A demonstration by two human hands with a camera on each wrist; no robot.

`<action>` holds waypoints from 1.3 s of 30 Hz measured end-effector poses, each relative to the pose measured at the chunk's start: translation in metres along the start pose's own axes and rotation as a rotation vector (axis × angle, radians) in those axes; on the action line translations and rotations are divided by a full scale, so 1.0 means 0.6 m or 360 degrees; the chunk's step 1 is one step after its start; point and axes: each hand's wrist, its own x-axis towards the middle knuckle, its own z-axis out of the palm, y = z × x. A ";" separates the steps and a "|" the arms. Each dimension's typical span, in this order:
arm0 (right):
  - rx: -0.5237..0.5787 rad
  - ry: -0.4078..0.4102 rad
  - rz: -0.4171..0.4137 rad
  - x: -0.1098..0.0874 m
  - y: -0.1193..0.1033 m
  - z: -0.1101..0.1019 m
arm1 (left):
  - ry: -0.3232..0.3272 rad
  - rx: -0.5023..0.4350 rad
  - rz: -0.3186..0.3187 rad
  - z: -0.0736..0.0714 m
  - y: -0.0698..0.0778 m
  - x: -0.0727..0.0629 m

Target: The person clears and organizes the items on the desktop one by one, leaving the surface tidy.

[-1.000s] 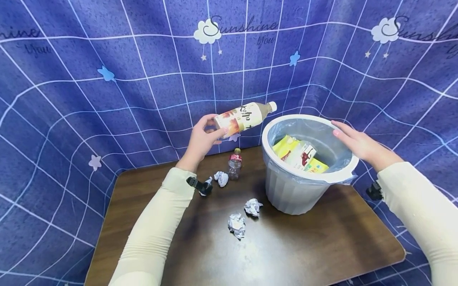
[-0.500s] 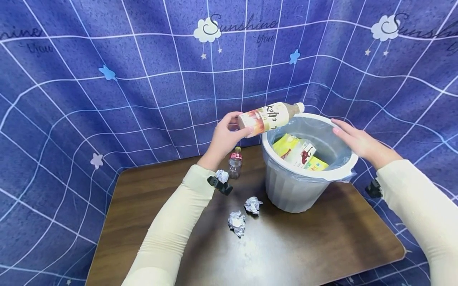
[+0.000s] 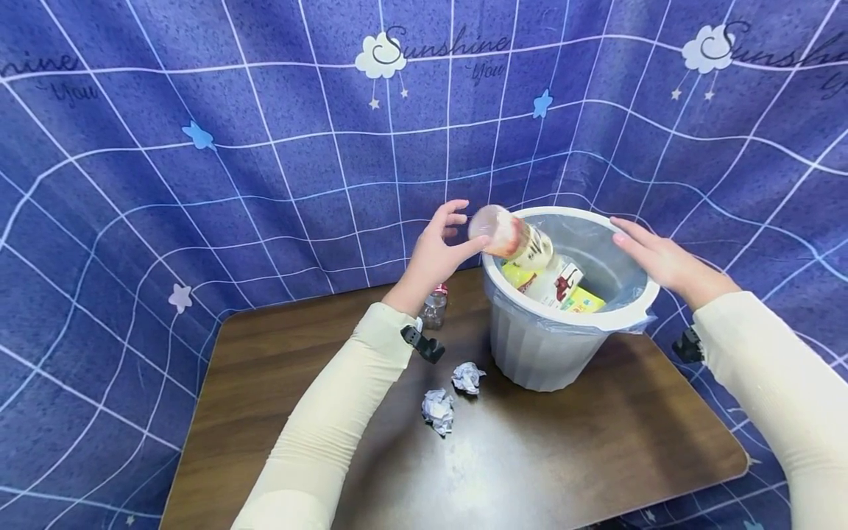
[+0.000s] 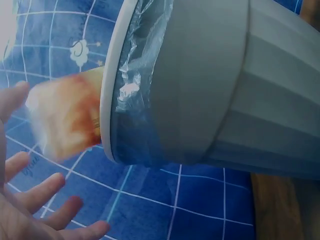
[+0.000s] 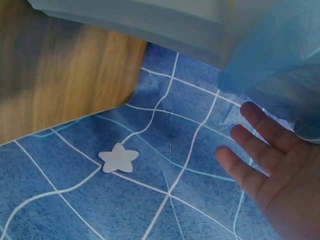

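Note:
A labelled plastic bottle [image 3: 513, 237], blurred and tilted neck-down, is partly inside the grey bin [image 3: 535, 353] at its left rim. Just left of it is my left hand [image 3: 440, 254], its fingers spread; in the left wrist view a gap shows between those fingers and the bottle [image 4: 67, 115]. My right hand [image 3: 669, 265] lies at the bin's right rim with straight fingers. In the right wrist view that hand [image 5: 280, 175] is beside the blue liner [image 5: 280, 60]. Yellow and white packaging [image 3: 563, 287] is inside the bin.
Two crumpled paper balls [image 3: 468, 377] [image 3: 438, 411] lie on the wooden table [image 3: 278, 383] left of the bin. A small clear bottle with a red label [image 3: 433, 309] stands behind my left wrist, partly hidden. A blue patterned curtain [image 3: 298, 147] hangs behind.
My left hand has carried the bottle right to the bin and let go of it; the bottle has tipped neck-down into the opening. The right hand has stayed at the rim.

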 end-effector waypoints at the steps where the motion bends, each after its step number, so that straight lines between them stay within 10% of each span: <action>1: 0.0001 -0.0002 -0.0002 0.000 0.000 0.000 | -0.0005 -0.0007 0.0009 -0.001 0.001 0.000; 23: 0.0002 -0.0014 -0.0005 0.000 -0.004 -0.002 | 0.0071 -0.0191 -0.0111 -0.045 -0.053 -0.007; 39: 0.0007 -0.0013 0.0027 0.002 -0.004 -0.001 | 0.0249 -0.0289 -0.0285 -0.008 -0.193 -0.017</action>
